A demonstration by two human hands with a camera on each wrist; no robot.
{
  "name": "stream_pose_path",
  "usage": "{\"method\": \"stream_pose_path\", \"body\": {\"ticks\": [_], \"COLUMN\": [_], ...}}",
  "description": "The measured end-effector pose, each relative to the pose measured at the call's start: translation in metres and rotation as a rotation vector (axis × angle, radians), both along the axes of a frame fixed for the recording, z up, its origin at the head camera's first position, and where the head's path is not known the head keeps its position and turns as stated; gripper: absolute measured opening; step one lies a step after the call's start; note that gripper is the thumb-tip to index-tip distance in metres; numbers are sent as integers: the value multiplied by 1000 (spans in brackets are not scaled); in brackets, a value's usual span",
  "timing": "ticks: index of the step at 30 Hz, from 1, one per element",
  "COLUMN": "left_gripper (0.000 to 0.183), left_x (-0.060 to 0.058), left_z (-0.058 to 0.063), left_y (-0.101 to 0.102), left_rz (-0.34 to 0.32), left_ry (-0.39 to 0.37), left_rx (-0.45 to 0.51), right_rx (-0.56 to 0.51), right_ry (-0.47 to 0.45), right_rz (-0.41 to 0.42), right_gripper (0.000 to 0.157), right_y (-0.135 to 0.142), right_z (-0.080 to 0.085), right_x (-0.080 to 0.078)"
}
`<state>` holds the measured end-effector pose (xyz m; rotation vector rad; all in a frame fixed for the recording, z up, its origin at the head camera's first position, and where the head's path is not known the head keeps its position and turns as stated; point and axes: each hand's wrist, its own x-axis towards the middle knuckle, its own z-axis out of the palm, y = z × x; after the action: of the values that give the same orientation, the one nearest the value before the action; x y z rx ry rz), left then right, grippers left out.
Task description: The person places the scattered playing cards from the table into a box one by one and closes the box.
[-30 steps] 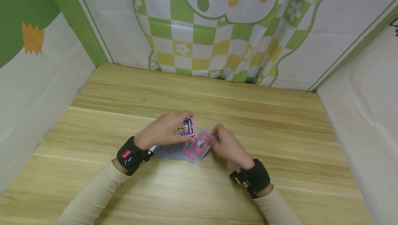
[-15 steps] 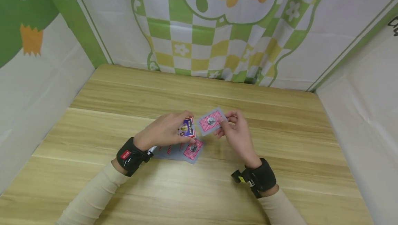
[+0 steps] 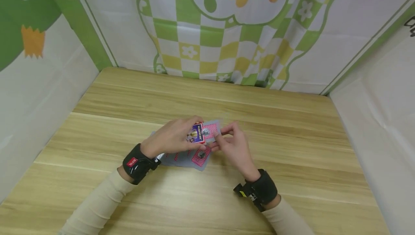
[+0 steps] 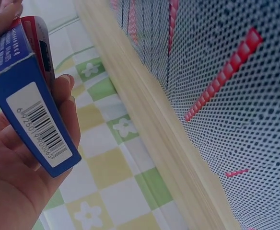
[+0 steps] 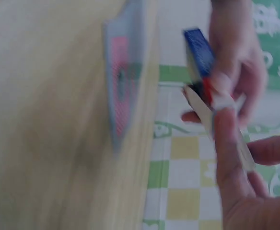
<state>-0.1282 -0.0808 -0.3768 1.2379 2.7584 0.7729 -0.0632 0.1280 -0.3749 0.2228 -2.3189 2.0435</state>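
My left hand (image 3: 172, 134) grips a small playing-card box (image 3: 196, 134) above the table, its purple picture face up. A barcode shows on the blue end of the box (image 4: 39, 124) in the left wrist view. Thumb and fingers of my right hand (image 3: 235, 150) pinch a playing card (image 3: 211, 130) with a pink-patterned back. That card's left end meets the box's right end; in the head view I cannot tell how far it reaches inside. Below both hands, several overlapping playing cards (image 3: 200, 157) lie on the table, partly hidden by the left hand.
The wooden table (image 3: 259, 119) runs back to a green, yellow and white checked curtain (image 3: 210, 54). White cloth walls stand at both sides. A dotted grey surface with red marks (image 4: 221, 81) fills the left wrist view's right side, very close.
My right hand picked a card off the table pile and lifted it, then brought it left against the box end. The left hand with the box has stayed nearly still.
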Motion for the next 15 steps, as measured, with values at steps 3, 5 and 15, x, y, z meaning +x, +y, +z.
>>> {"method": "stream_pose_path", "body": {"ticks": [3, 5, 15], "left_gripper": [78, 76, 76], "left_x": [0, 0, -7], "left_z": [0, 0, 2], "left_y": [-1, -2, -14], "left_rz": [-5, -13, -3], "left_ry": [3, 6, -33], "left_rx": [5, 9, -9], "right_rx": [245, 392, 544], "right_ry": [136, 235, 287], "right_rz": [27, 31, 188], "right_gripper": [8, 6, 15], "right_y": [-10, -13, -8], "right_z": [-7, -13, -12], "right_x": [4, 4, -2]}}
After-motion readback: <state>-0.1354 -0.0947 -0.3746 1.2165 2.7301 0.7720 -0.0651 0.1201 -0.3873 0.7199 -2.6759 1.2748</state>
